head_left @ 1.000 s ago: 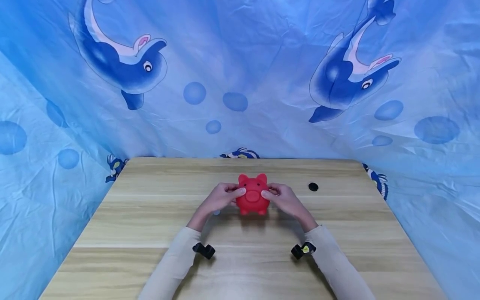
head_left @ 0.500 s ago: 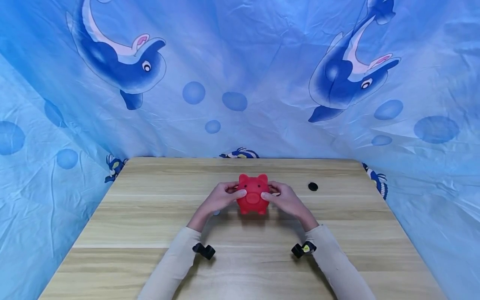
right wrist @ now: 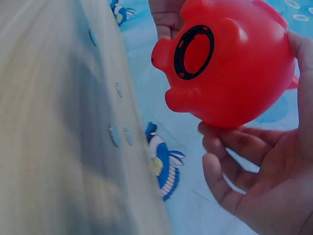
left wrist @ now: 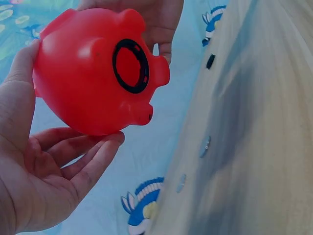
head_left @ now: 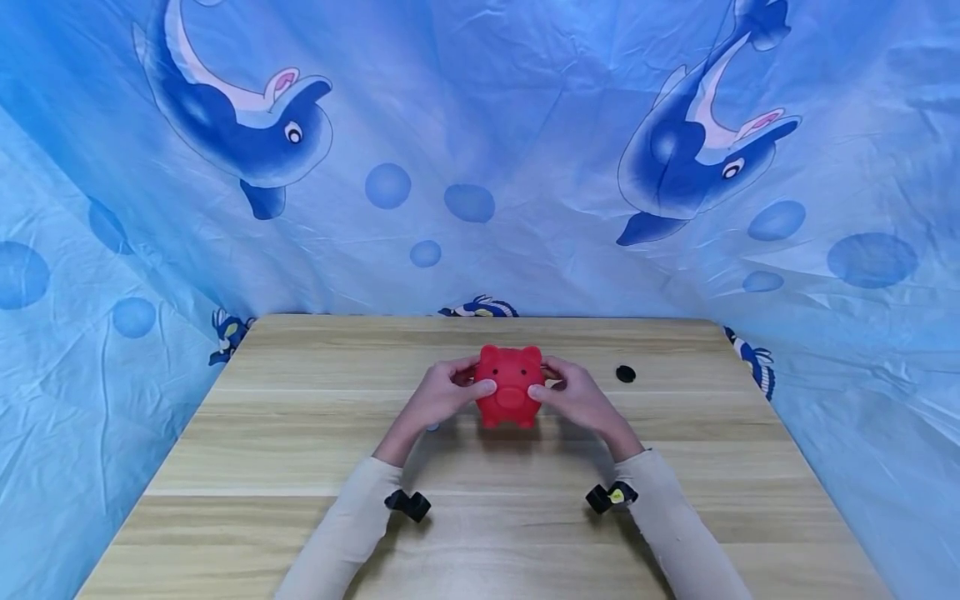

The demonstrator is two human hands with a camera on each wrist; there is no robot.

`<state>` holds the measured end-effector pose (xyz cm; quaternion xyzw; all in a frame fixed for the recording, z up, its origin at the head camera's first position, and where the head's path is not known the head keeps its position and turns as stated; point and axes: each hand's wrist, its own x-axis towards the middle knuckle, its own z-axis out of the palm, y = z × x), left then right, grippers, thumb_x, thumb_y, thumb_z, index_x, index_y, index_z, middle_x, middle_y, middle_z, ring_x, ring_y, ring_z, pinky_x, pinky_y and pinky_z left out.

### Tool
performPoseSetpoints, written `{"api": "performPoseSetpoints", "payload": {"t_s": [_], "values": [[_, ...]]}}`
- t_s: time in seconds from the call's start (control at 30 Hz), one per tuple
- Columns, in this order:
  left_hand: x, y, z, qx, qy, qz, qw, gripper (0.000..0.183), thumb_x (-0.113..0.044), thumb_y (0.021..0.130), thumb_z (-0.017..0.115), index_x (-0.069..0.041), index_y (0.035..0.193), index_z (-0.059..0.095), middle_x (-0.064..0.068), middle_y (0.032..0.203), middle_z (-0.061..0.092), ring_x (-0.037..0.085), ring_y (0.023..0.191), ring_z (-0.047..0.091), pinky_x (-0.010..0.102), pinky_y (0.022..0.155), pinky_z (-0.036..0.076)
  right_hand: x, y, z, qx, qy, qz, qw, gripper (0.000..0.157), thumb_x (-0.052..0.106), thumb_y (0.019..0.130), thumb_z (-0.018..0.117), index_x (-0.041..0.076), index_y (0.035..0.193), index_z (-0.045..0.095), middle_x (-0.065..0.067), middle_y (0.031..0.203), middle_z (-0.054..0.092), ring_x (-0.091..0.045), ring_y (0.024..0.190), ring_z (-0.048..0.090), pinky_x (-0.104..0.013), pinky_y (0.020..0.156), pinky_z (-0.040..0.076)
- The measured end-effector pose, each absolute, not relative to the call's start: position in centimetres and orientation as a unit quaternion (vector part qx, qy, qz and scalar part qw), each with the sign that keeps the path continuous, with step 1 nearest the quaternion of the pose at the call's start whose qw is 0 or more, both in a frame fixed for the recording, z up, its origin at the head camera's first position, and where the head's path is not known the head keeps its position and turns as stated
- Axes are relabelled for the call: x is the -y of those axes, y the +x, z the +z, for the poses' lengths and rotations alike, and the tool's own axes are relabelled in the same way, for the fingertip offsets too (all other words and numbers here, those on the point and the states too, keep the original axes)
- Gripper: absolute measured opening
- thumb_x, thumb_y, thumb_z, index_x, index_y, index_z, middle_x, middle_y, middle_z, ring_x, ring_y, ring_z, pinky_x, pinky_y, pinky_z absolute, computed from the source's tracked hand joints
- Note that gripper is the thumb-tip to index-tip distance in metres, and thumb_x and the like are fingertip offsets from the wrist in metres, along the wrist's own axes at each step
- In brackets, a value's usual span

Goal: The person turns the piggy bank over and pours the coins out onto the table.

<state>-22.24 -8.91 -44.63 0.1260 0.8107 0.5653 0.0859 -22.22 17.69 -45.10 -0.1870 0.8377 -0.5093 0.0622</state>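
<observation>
A red piggy bank [head_left: 511, 408] is held upright above the table, its snout towards the head camera. My left hand [head_left: 441, 393] grips its left side, thumb on the front and fingers behind. On the opposite side my right hand [head_left: 579, 398] holds it likewise. Both wrist views show the underside, where a black ring [left wrist: 130, 66] surrounds a round hole between the feet. Away to the right lies a small black disc [head_left: 626, 373] on the tabletop. Several coins [right wrist: 114, 135] lie on the wood beneath the piggy bank, mostly hidden in the head view.
The wooden table [head_left: 300, 467] ends at a far edge against a blue curtain [head_left: 525, 250] printed with dolphins, which also hangs along both sides. A black wrist camera [head_left: 408, 504] sits on the left sleeve, another wrist camera [head_left: 611, 497] on the right one.
The piggy bank has shifted slightly to the right, with both hands still holding it. The black disc has stayed in place.
</observation>
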Motion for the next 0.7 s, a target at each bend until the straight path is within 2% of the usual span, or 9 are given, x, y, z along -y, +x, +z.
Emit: {"api": "performPoseSetpoints", "payload": {"t_s": [0.13, 0.23, 0.47, 0.6, 0.7], "values": [[9.0, -21.8, -43.9, -0.809, 0.128, 0.568, 0.078, 0.075, -0.04, 0.083, 0.084, -0.006, 0.145, 0.057, 0.008, 0.125, 0.068, 0.024, 0.106, 0.067, 0.039, 0.085, 0.061, -17.9, -22.1, -44.4, -0.832, -0.215, -0.51, 0.038, 0.067, 0.038, 0.088, 0.077, 0.005, 0.142, 0.056, -0.012, 0.128, 0.067, -0.026, 0.107, 0.063, -0.036, 0.086, 0.058], [9.1, -21.6, -43.6, -0.806, 0.14, 0.57, 0.079, 0.075, -0.039, 0.084, 0.084, -0.007, 0.146, 0.056, 0.008, 0.126, 0.069, 0.024, 0.107, 0.068, 0.039, 0.087, 0.061, -17.9, -22.0, -44.1, -0.83, -0.224, -0.509, 0.035, 0.068, 0.034, 0.087, 0.08, 0.005, 0.143, 0.056, -0.012, 0.128, 0.067, -0.027, 0.108, 0.063, -0.038, 0.086, 0.058], [9.7, -21.6, -43.6, -0.799, 0.181, 0.568, 0.075, 0.072, -0.037, 0.084, 0.084, -0.014, 0.147, 0.057, 0.005, 0.126, 0.069, 0.022, 0.107, 0.069, 0.037, 0.086, 0.061, -17.9, -21.8, -44.2, -0.826, -0.238, -0.511, 0.028, 0.074, 0.031, 0.083, 0.084, 0.005, 0.145, 0.054, -0.013, 0.131, 0.067, -0.029, 0.11, 0.064, -0.055, 0.087, 0.058], [9.9, -21.8, -43.7, -0.797, 0.192, 0.568, 0.074, 0.072, -0.038, 0.084, 0.085, -0.016, 0.147, 0.057, 0.005, 0.128, 0.068, 0.023, 0.109, 0.069, 0.037, 0.087, 0.061, -17.8, -21.8, -44.3, -0.824, -0.25, -0.509, 0.021, 0.076, 0.032, 0.082, 0.085, 0.007, 0.146, 0.053, -0.011, 0.131, 0.067, -0.026, 0.111, 0.065, -0.06, 0.088, 0.057], [10.0, -21.9, -43.7, -0.802, 0.198, 0.559, 0.069, 0.075, -0.039, 0.082, 0.086, -0.015, 0.147, 0.056, 0.005, 0.131, 0.067, 0.023, 0.112, 0.068, 0.038, 0.089, 0.06, -17.8, -21.8, -44.2, -0.825, -0.256, -0.503, 0.016, 0.077, 0.035, 0.081, 0.085, 0.01, 0.147, 0.053, -0.008, 0.132, 0.067, -0.025, 0.112, 0.064, -0.059, 0.088, 0.057]]}}
